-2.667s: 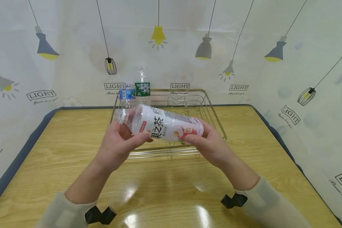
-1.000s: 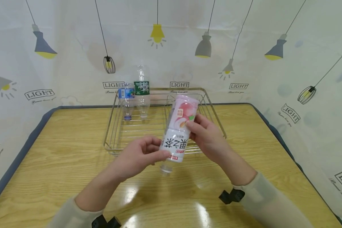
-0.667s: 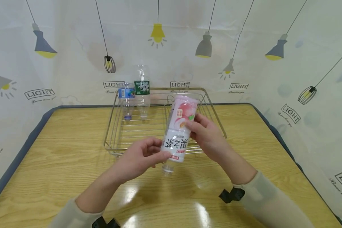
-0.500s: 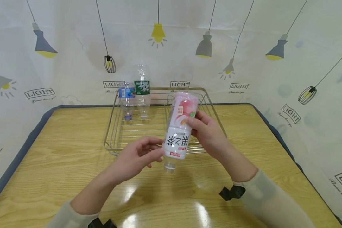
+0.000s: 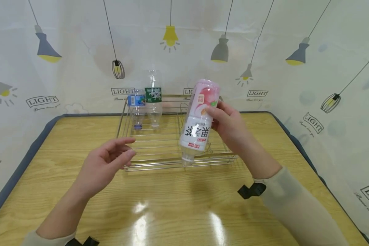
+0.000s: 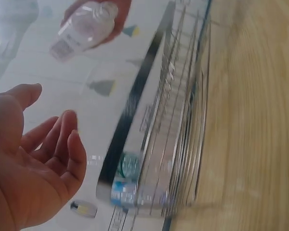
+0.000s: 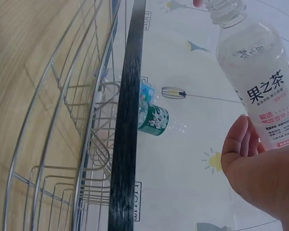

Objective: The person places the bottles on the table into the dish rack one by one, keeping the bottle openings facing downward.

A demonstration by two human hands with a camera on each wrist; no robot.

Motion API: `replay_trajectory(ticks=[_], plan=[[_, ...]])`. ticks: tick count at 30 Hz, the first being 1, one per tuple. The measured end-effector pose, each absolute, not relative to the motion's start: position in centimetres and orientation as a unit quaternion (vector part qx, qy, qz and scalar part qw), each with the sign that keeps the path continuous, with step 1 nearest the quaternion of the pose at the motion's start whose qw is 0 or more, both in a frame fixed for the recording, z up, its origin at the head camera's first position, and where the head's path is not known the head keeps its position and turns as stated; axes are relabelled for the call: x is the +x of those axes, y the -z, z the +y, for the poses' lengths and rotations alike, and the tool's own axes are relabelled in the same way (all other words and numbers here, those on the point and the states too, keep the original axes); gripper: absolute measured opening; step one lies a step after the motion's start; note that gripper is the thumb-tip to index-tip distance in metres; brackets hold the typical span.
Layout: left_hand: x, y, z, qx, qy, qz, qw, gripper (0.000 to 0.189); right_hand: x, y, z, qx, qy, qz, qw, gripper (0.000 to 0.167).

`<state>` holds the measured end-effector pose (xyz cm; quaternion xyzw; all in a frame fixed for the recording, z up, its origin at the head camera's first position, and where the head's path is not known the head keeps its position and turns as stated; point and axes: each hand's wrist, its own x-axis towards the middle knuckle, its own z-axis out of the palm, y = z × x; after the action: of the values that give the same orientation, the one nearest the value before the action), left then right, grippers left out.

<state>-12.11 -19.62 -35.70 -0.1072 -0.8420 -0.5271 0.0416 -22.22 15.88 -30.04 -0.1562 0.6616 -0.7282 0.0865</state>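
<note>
My right hand [image 5: 233, 128] grips a clear plastic bottle [image 5: 200, 116] with a white and pink peach label. The bottle hangs upside down and a little tilted above the front right part of a wire rack [image 5: 155, 150], its neck pointing down. In the right wrist view the same bottle [image 7: 260, 77] shows its uncapped-looking neck and black lettering, with curled fingers around its side. My left hand [image 5: 103, 167] is off the bottle, in the air by the rack's front left corner, fingers loosely bent. The left wrist view shows that hand [image 6: 38, 159] holding nothing.
Two clear bottles stand upside down at the rack's back left: one with a blue label [image 5: 136, 100], one with a green label [image 5: 153, 95]. The rack rests on a wooden table [image 5: 172, 205], with a lamp-printed sheet [image 5: 190, 20] behind.
The bottle was turned neck-down from its sideways hold between both hands. Then my left hand let go and moved left, while my right hand raised the bottle forward over the rack.
</note>
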Motion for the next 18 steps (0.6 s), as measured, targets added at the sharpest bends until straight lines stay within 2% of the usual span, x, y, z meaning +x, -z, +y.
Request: replay_trajectory(ticks=[4,6,12,18], plan=[[-12.3,36.7,-21.5,-0.074,0.460,-0.880,0.091,0.043,-22.8,29.6,16.1,-0.149,0.728,0.664,0.086,0.048],[-12.5,37.2,-22.3,-0.066,0.432,-0.894,0.100,0.048,-23.0,29.5,16.1,-0.146,0.730,0.662,0.086,0.048],[-12.9,38.7,-23.4,-0.066,0.389,-0.914,0.096,0.059,-23.9,29.5,16.3,-0.146,0.741,0.650,0.083,0.040],[-12.6,39.6,-23.7,-0.066,0.372,-0.921,0.092,0.059,-24.9,29.5,16.3,-0.154,0.733,0.659,0.072,0.035]])
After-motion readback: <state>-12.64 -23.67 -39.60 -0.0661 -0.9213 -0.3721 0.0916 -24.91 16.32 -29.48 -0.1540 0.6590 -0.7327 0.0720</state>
